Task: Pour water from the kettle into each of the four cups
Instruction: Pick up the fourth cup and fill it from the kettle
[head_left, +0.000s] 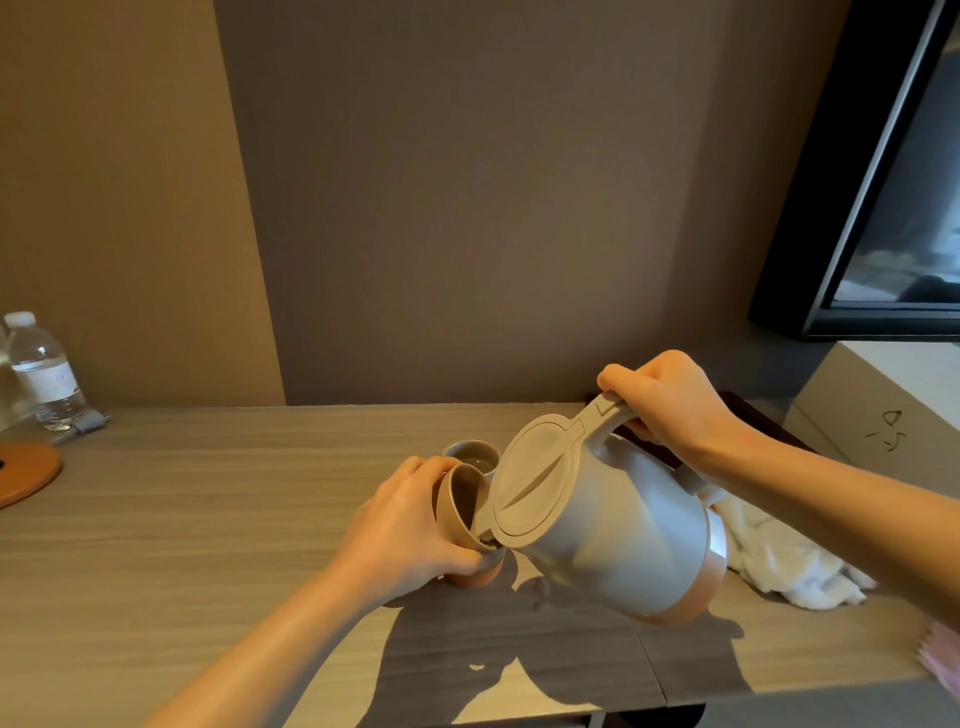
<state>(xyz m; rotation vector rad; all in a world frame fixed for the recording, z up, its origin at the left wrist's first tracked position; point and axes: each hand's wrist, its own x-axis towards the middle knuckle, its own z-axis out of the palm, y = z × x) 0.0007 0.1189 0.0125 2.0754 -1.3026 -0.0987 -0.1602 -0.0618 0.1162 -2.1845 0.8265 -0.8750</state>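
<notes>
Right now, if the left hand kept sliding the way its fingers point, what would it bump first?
Past the cup the left hand holds, probably the kettle, whose spout sits at that cup's rim.

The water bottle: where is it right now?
The water bottle stands at the far left of the head view, against the wall, just behind the round orange coaster.

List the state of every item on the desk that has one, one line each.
Kettle: lid shut, tilted, spout at held cup, in right hand.
Held cup: tilted, gripped by left hand.
Rear cup: upright, holds water.
Water bottle: upright, capped.
White cloth: crumpled.
</notes>
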